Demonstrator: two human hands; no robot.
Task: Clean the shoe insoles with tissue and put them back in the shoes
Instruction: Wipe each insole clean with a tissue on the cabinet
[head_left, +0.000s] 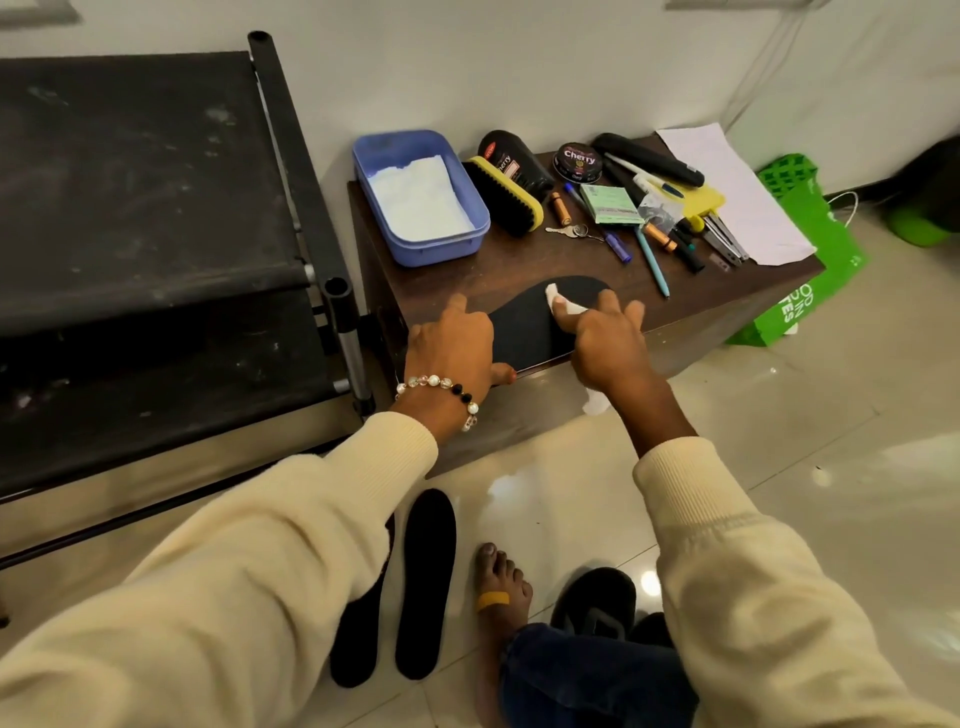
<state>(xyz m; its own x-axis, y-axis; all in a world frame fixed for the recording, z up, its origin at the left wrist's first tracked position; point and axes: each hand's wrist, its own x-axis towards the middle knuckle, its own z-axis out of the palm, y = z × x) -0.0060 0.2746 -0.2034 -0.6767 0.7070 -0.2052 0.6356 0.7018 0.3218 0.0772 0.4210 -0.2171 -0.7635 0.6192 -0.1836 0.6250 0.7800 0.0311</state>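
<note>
A black insole (524, 325) lies on the low brown table (467, 280), its heel end over the front edge. My left hand (451, 345) holds that heel end, thumb under the edge. My right hand (602, 338) grips a white tissue (561, 301) and presses it on the insole's toe half; a tail of tissue hangs below the palm. Two more black insoles (427, 582) lie side by side on the floor, the left one partly behind my sleeve. A black shoe (595, 603) sits on the floor by my bare foot (501, 587).
A blue tub (382, 228) with white tissue stands at the table's back left. Beside it lie a shoe brush (511, 200), polish bottle, polish tin (578, 162), pens, batteries, keys and paper. A black rack (156, 234) stands left, a green bag (810, 280) right.
</note>
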